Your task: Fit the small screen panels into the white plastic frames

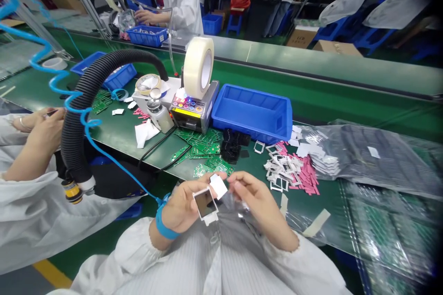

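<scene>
My left hand (183, 205), with a blue wrist strap (164, 223), is closed around a small display screen (205, 203) in a white frame, its dark glossy face tilted up. A small white rectangular piece (218, 186) sits at the left fingertips, between both hands. My right hand (251, 196) has thumb and fingers pinched beside that piece's right edge; what they hold is too small to tell. Beyond the hands lie green circuit boards (202, 143) and black parts (232, 145). White plastic frames (282, 166) and pink strips (308, 175) form a pile to the right.
A blue bin (252, 110) stands behind the boards. Left of it are a tape roll (197, 68) on a grey device and a pump bottle (159, 115). A black hose (78, 101) and coiled blue cord (44, 46) arch at left, near a co-worker's hands (44, 131). Plastic bags (374, 152) lie right.
</scene>
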`<control>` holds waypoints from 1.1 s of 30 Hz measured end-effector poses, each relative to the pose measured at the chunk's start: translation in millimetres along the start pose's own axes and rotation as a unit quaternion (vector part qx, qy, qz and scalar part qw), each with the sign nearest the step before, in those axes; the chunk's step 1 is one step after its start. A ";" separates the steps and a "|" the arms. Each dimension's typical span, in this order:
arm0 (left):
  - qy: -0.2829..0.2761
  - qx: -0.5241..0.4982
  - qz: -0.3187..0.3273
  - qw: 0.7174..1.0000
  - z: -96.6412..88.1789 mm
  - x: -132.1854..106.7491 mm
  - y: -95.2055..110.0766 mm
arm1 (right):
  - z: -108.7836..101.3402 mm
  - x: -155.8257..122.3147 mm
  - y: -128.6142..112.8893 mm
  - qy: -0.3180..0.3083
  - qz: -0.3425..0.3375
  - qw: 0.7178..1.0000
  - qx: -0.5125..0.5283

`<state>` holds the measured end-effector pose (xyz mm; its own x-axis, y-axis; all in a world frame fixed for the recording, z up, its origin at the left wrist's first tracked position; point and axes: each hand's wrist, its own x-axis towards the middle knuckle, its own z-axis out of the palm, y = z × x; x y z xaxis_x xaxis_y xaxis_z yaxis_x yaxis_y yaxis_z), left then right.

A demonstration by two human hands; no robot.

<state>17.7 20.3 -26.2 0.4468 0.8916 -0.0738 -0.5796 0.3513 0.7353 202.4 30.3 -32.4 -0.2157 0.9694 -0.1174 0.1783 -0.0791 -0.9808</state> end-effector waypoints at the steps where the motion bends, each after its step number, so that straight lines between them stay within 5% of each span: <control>1: -0.004 0.005 -0.005 1.000 1.6 0.5 -0.5 | 4.4 0.5 -8.0 -0.055 0.043 0.990 0.119; 5: -0.041 -0.002 -0.034 0.999 4.2 1.9 -0.5 | 17.4 2.4 -20.5 -0.181 0.156 0.897 0.372; 9: -0.026 -0.015 -0.041 0.999 3.7 4.6 4.0 | 12.4 -1.0 -16.8 -0.145 0.148 0.898 0.389; 11: -0.011 -0.046 -0.059 0.997 1.7 6.3 6.5 | 2.5 -3.7 -21.3 -0.098 0.067 0.935 0.333; 14: -0.018 -0.104 -0.132 0.986 -2.1 7.7 6.9 | -14.4 -5.1 -36.7 -0.033 -0.152 0.979 0.131; 17: -0.042 -0.141 -0.189 0.971 -1.3 7.5 3.9 | -24.6 -1.4 -51.8 -0.055 -0.356 0.928 -0.097; 19: -0.055 -0.148 -0.211 0.965 2.5 7.3 1.2 | -26.0 2.8 -57.5 -0.086 -0.418 0.885 -0.183; 26: -0.044 -0.174 -0.229 0.957 9.8 7.4 -8.8 | -24.2 8.9 -61.4 -0.128 -0.470 0.835 -0.255; 33: -0.015 -0.144 -0.207 0.968 4.5 1.9 -16.1 | -23.7 -12.0 -58.5 -0.158 -0.410 0.820 -0.367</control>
<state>30.9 15.1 -35.1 0.6979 0.6507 -0.2991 -0.5106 0.7450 0.4293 217.3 28.7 30.0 -0.7692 0.5086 0.3868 0.3536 0.8430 -0.4053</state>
